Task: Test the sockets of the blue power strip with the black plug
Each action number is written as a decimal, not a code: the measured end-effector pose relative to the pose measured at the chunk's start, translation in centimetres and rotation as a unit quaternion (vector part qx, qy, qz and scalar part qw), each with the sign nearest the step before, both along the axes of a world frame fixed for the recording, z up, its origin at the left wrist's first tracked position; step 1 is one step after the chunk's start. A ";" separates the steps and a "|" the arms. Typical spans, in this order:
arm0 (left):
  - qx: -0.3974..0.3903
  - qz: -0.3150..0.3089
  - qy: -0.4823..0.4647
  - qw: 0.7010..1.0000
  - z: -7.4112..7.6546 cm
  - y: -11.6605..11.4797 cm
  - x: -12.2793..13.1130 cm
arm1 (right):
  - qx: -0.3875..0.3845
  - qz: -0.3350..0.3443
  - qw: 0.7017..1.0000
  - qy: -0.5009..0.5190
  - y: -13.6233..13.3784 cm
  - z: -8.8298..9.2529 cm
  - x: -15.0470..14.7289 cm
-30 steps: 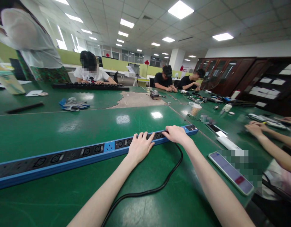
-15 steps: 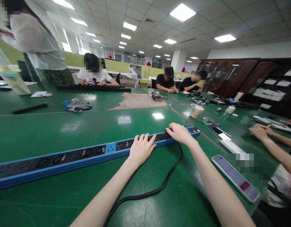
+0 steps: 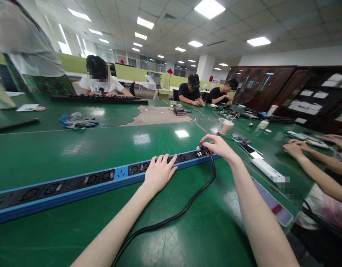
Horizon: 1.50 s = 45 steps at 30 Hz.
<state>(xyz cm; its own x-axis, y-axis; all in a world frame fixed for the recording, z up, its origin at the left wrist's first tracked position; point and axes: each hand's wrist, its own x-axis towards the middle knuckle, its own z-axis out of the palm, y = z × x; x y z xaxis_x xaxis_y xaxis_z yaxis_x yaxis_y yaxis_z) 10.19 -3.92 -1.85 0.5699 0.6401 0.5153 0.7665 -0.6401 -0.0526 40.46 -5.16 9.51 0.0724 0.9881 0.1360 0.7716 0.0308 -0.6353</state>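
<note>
A long blue-and-black power strip [image 3: 95, 184] lies across the green table, its row of sockets facing up. My left hand [image 3: 159, 171] rests on top of it near the middle, fingers spread over the sockets and covering some of them. Further right, my right hand [image 3: 219, 146] pinches a black power plug [image 3: 203, 147] between thumb and fingers. The plug's metal prongs show, pointing left, out of the sockets and just above the strip's right part. From the plug a black cable [image 3: 184, 211] curves over the table towards me and passes beside my left forearm.
A phone [image 3: 272, 204] and a white bar-shaped object [image 3: 267, 170] lie right of my right arm. A co-worker's hands [image 3: 296, 148] are at the right edge. Gloves [image 3: 78, 121], a long black strip [image 3: 101, 99] and a plastic cup [image 3: 226, 127] stand or lie further back. Several people are around the table.
My right hand has lifted and tilted the plug so that its prongs now show above the strip. The left hand stays on the strip. The whole view has shifted slightly.
</note>
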 end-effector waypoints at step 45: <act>0.009 -0.003 0.005 1.000 0.0 0.1 0.0 | -0.016 -0.169 0.925 -0.339 0.3 -0.8 6.5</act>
<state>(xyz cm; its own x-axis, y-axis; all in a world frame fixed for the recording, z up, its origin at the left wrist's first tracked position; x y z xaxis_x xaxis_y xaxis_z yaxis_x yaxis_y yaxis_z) 10.19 -3.80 -1.85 0.5787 0.6273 0.5212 0.7624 -0.6430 -0.0725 46.98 -4.89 8.76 0.2867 0.9288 0.2348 0.9553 -0.2955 0.0025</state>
